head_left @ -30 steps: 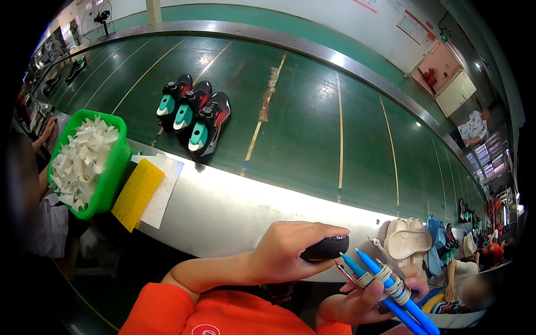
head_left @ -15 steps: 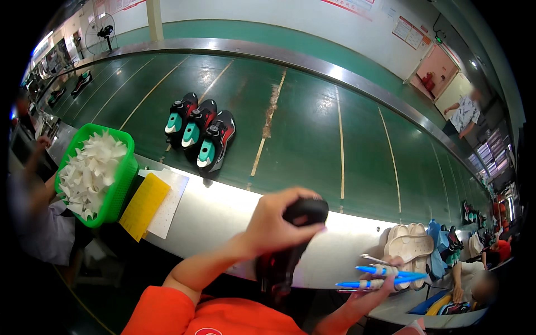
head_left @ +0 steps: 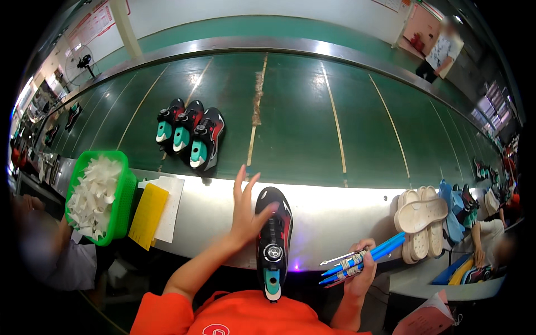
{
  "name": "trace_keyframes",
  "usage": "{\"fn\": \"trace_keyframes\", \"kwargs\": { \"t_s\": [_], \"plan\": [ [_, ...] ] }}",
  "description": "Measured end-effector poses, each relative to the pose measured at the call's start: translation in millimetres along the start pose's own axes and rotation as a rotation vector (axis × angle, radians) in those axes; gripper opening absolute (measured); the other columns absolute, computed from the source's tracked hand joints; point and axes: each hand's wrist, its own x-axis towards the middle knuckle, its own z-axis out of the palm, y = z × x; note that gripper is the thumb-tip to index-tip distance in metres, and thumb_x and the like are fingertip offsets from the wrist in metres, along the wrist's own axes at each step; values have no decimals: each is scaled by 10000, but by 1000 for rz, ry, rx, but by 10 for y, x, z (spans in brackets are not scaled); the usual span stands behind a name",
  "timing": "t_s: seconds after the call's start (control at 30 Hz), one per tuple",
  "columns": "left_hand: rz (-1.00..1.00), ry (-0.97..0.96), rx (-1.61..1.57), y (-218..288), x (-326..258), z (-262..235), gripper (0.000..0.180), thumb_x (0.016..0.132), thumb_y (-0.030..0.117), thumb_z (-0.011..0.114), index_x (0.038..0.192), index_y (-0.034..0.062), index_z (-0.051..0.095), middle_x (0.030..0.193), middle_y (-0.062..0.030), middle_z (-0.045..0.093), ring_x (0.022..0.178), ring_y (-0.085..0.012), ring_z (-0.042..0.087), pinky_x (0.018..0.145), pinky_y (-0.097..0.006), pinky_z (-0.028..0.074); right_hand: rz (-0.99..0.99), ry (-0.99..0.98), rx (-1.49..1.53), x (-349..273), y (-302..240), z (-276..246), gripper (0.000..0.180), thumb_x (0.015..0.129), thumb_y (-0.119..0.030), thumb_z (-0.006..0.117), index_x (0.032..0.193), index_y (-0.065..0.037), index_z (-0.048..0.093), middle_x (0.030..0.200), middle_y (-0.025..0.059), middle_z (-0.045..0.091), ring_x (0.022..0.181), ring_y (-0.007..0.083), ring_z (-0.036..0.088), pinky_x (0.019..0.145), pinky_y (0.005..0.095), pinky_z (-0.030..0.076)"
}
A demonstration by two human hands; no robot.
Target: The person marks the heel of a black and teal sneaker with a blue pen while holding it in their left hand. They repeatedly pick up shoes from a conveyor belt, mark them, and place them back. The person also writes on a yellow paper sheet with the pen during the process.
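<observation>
Black shoe (head_left: 274,226) at the metal bench's (head_left: 329,223) near edge
From here I'd steady its toe with my spread-fingered left hand (head_left: 244,219), my right hand (head_left: 364,273) gripping the blue pens (head_left: 386,247) clear

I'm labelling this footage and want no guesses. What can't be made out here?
All in the head view:
Sole of the black-and-red shoe: hidden under its upper.
Whether the left hand touches that shoe: the thumb overlaps it from above.
Part of the blue pens: covered by the right hand.
Floor of the green basket: buried under white scraps.
Pink sheet: cut off by the lower edge.
</observation>
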Motion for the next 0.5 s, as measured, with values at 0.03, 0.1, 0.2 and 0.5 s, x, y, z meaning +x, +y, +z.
{"fn": "trace_keyframes", "kwargs": {
  "t_s": [0.03, 0.1, 0.2, 0.5],
  "plan": [
    [166, -87, 87, 180, -206, -149, 797, 637, 451, 728, 1223, 5, 424, 1346, -191, 281, 1269, -347, 236, 1032, -436, 220, -38, 35, -23, -19, -10, 9, 288, 817, -327, 471, 846, -54, 384, 653, 33, 391, 548, 73, 372, 472, 191, 295],
    [613, -208, 290, 244, -615, -351, 798, 668, 414, 706, 1294, 96, 325, 1348, -155, 279, 1266, -301, 258, 1048, -445, 193, -89, 81, -44, -49, 9, 0, 303, 808, -338, 485, 841, -57, 374, 628, 30, 384, 523, 68, 359, 453, 188, 281],
    [1257, -275, 504, 133, -1038, -452, 683, 721, 330, 660, 1296, 316, 292, 1330, -69, 313, 1244, -210, 310, 1070, -468, 145, -161, 78, -40, -110, 1, 23, 321, 801, -351, 495, 828, -64, 356, 579, 20, 362, 484, 60, 334, 425, 183, 254],
    [831, -613, -5, 628, -603, -596, 492, 738, 217, 656, 1180, 240, 440, 1245, -96, 461, 1224, -310, 365, 1050, -510, 168, -241, 14, -57, -264, -352, 185, 440, 791, -453, 525, 797, -42, 370, 529, 66, 415, 434, 92, 384, 411, 198, 279]
  ]
}}
